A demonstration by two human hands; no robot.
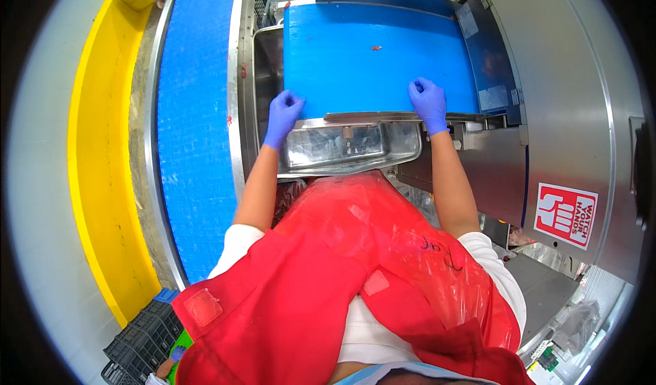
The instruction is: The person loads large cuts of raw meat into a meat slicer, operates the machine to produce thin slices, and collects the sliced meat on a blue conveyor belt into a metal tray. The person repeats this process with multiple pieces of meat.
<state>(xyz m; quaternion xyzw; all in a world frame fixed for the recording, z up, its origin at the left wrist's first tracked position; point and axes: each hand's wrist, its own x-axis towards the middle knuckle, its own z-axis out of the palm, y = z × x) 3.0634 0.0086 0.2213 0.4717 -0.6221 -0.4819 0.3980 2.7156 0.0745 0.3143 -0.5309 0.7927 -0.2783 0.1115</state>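
A short blue conveyor belt [383,71] lies in front of me, with one small red scrap [376,48] that looks like meat on its surface. Beside its near left corner is my left hand [283,114], in a purple glove, its fingers curled in with nothing visible in them. My right hand [429,103], gloved the same way, is at the belt's near edge toward the right. Its fingers are also folded closed, and no object shows in them. Below and between the hands sits a shiny steel tray [403,142], under the belt's metal edge.
A long blue conveyor [195,112] runs along my left, beyond it a yellow guard [102,146]. Steel machine housing [560,77] with a red and white warning sign [566,216] stands right. Black crates [140,334] and another person's gloved hand [178,353] are at lower left.
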